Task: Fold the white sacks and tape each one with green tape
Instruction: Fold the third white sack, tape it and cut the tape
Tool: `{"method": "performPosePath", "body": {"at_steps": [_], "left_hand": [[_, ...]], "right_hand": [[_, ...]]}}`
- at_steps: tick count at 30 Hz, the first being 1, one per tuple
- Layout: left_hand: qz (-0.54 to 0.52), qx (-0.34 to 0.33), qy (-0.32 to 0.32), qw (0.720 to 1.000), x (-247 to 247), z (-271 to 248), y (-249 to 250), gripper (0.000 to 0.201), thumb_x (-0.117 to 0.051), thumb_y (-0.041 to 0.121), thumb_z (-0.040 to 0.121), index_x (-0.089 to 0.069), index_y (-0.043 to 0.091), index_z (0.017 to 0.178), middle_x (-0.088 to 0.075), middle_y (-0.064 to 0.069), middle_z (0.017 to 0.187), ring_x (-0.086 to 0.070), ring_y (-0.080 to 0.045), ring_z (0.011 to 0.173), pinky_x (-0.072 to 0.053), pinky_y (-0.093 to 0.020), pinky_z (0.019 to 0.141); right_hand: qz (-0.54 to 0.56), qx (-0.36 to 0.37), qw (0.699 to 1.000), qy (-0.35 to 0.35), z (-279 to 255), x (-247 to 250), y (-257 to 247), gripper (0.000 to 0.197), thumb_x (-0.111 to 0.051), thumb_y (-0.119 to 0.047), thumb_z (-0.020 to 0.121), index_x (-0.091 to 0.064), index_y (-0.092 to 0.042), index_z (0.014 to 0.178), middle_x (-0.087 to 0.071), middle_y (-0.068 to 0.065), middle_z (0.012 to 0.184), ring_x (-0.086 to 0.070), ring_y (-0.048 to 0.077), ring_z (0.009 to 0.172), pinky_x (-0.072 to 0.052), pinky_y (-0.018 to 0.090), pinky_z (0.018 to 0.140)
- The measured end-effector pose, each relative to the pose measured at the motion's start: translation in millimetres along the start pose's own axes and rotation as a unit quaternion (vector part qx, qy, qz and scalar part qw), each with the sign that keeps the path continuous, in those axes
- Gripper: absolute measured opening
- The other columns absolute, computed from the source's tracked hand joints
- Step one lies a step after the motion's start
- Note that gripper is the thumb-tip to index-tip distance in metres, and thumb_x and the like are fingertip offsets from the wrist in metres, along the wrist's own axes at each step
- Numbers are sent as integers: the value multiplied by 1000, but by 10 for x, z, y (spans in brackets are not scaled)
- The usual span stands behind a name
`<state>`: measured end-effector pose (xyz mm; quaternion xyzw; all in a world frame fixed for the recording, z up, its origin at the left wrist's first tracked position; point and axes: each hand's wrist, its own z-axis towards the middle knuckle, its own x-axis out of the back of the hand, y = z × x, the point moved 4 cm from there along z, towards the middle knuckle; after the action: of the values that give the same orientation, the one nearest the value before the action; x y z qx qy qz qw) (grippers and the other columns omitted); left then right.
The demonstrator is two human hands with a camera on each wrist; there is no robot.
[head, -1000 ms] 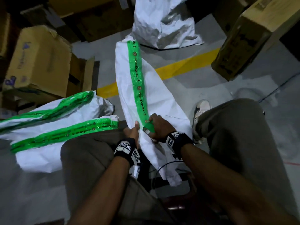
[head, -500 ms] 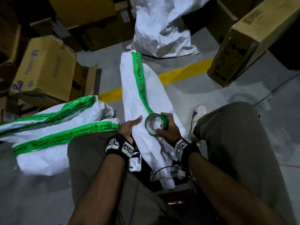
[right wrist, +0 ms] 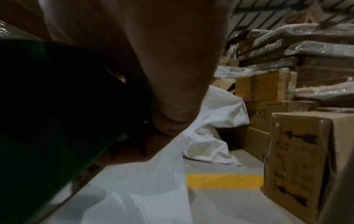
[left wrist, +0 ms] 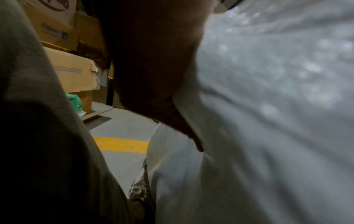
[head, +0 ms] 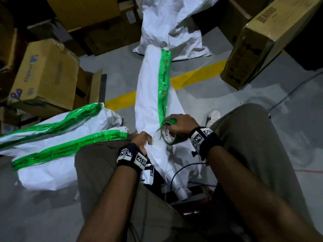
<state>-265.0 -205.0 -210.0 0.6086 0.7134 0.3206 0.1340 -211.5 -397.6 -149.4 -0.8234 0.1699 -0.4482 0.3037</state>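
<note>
A long folded white sack (head: 150, 95) lies between my knees and runs away from me, with a strip of green tape (head: 164, 81) along its right side. My right hand (head: 181, 126) grips the green tape roll (head: 168, 132) at the near end of that strip. My left hand (head: 142, 141) holds the sack's left edge near my left knee; in the left wrist view its fingers (left wrist: 153, 75) press into the white fabric (left wrist: 268, 121). The right wrist view shows the dark green roll (right wrist: 57, 113) under my fingers (right wrist: 162, 75).
Two taped white sacks (head: 57, 137) lie on the floor to the left. An untaped crumpled sack (head: 173, 28) stands at the back. Cardboard boxes stand at left (head: 43, 75) and right (head: 262, 41). A yellow floor line (head: 192, 77) crosses under the sack. A cable (head: 178, 170) lies near my feet.
My right hand lifted the tape roll off the sack and pulled it nearer, gripping it from above. The left hand shifted from the top to the sack's left edge. The sack has tilted.
</note>
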Motion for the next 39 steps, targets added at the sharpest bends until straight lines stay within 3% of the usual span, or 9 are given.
{"method": "performPosePath", "body": {"at_steps": [3, 6, 10, 14, 17, 22, 29, 34, 39], "left_hand": [[-36, 33, -39, 998, -29, -156, 70, 17, -73, 2, 71, -59, 1, 80, -60, -19, 84, -59, -32, 73, -52, -31, 70], [-87, 60, -159, 982, -113, -294, 197, 55, -83, 28, 74, -69, -8, 112, -69, -25, 114, -64, -42, 107, -49, -48, 102], [6, 3, 59, 998, 75, -145, 427, 83, -95, 57, 51, -59, 2, 101, -67, -3, 95, -64, -23, 92, -54, -38, 86], [23, -4, 138, 990, 105, -2, 448, 77, -98, 60, 31, -59, 12, 78, -70, -3, 82, -67, -18, 74, -58, -32, 76], [9, -13, 134, 991, 101, 122, 439, 55, -100, 42, 49, -61, 8, 71, -70, 0, 67, -67, -19, 68, -60, -36, 77], [39, -33, 219, 974, 128, 269, 442, 76, -93, 33, 48, -68, -2, 111, -72, -15, 112, -70, -29, 97, -59, -42, 86], [-48, -34, 226, 972, 136, 348, 384, 64, -92, 24, 58, -71, -2, 112, -73, -11, 105, -70, -26, 89, -59, -39, 78], [-127, -14, 209, 969, 159, 322, 355, 45, -87, 12, 60, -70, -3, 99, -73, -10, 91, -65, -22, 70, -59, -40, 68], [-183, 26, 93, 978, 59, 395, 355, 49, -92, 12, 55, -69, -3, 95, -73, -19, 95, -71, -30, 76, -60, -48, 71]], "right_hand": [[0, -26, 996, -83, 17, -3, 26, 60, -60, -40, 82, -56, -29, 140, -55, 8, 145, -51, 31, 128, -43, 32, 103], [8, -39, 994, -100, 61, -158, 31, 86, -53, -46, 65, -45, -29, 149, -54, 13, 144, -52, 31, 127, -44, 33, 101], [-11, -32, 995, -98, 156, -385, 1, 81, -62, -41, 76, -35, -38, 152, -52, 14, 122, -56, 35, 115, -45, 35, 94], [-55, 17, 997, -58, 279, -470, -104, 74, -55, -46, 79, -35, -43, 151, -48, 12, 110, -59, 39, 102, -48, 38, 91], [-104, 43, 994, -7, 343, -436, -165, 61, -55, -45, 84, -49, -35, 144, -54, 14, 113, -60, 40, 99, -50, 41, 92], [-21, 80, 994, 66, 422, -507, -211, 54, -69, -31, 72, -56, -12, 121, -55, 14, 100, -61, 42, 84, -53, 47, 73], [152, 17, 978, 140, 170, -786, 219, 64, -76, -48, 80, -41, -41, 133, -44, 2, 114, -54, 16, 93, -47, 25, 84], [-43, -7, 999, -32, 189, -571, 217, 65, -61, -56, 78, -39, -53, 139, -60, 7, 121, -59, 31, 110, -50, 33, 93], [-105, -77, 958, -257, -47, -282, 278, 81, -66, -43, 86, -17, -67, 146, -50, 10, 144, -53, 31, 125, -43, 29, 96]]}}
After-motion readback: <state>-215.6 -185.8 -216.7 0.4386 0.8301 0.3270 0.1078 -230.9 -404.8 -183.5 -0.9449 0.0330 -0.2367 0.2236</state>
